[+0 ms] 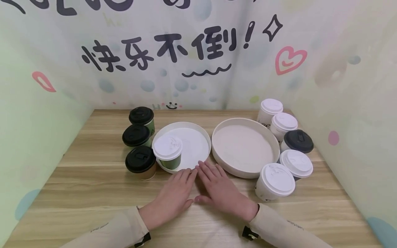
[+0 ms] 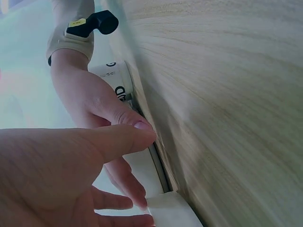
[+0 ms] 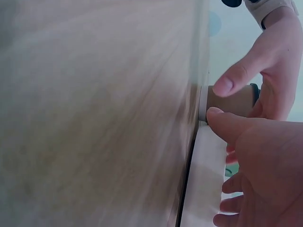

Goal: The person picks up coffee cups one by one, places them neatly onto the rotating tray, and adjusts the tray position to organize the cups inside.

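Observation:
My left hand (image 1: 172, 194) and right hand (image 1: 220, 191) are held low over the table with their fingers fairly straight, fingertips close together at the front rim of a round white tray (image 1: 195, 146). Neither holds anything. On that tray's left side stands a green paper cup with a white lid (image 1: 168, 147). To the right is a larger beige round tray (image 1: 245, 148), its inside bare, just beyond my right hand. In the left wrist view the left thumb (image 2: 128, 142) overlaps the other hand; the right wrist view shows both thumbs apart from each other.
Three black-lidded cups (image 1: 141, 160) line the white tray's left side. Along the beige tray's right side stand several cups, mostly white-lidded (image 1: 276, 181), one with a black lid (image 1: 298, 140). A printed cloth (image 1: 198, 86) rises behind the wooden table (image 1: 93, 186).

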`<state>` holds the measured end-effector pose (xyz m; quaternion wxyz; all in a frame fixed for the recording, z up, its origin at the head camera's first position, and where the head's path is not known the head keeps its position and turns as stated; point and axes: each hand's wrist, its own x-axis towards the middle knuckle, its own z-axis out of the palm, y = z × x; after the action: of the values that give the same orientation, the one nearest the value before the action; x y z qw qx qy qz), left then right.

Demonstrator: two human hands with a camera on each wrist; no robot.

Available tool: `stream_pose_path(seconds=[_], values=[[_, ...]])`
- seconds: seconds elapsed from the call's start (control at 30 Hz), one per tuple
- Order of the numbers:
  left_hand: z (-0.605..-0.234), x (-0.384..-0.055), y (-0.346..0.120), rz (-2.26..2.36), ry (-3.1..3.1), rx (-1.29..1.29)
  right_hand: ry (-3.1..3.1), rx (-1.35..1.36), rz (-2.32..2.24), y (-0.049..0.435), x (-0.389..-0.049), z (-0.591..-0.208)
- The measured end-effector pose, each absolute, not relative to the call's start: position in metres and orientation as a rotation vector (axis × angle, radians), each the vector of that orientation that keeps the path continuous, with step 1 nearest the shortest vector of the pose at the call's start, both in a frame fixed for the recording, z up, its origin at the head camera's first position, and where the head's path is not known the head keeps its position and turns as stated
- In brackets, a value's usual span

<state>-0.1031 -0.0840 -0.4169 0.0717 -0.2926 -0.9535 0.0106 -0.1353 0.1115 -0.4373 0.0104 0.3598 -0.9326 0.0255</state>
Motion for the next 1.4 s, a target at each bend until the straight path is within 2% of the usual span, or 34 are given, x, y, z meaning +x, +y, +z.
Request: stream_pose_path(seconds=[0.33, 0.6, 1.0, 1.4], values=[[-0.412, -0.102, -0.088, -0.015, -2.9, -0.846, -2.899, 1.073, 0.119, 0.118, -0.145, -0.434], [-0.407, -0.102, -0.09, -0.002, -2.936, -0.803, -2.925, 1.101, 0.131, 0.117, -0.144, -0.433], [-0.408, -0.102, -0.081, 0.048, -2.915, -0.868, -2.877, 1.152, 0.05, 0.111, -0.138, -0.434], [-0.405, -0.105, -0.092, 0.006, -2.975, -0.803, -2.904, 1.105, 0.088, 0.118, -0.147, -0.428]])
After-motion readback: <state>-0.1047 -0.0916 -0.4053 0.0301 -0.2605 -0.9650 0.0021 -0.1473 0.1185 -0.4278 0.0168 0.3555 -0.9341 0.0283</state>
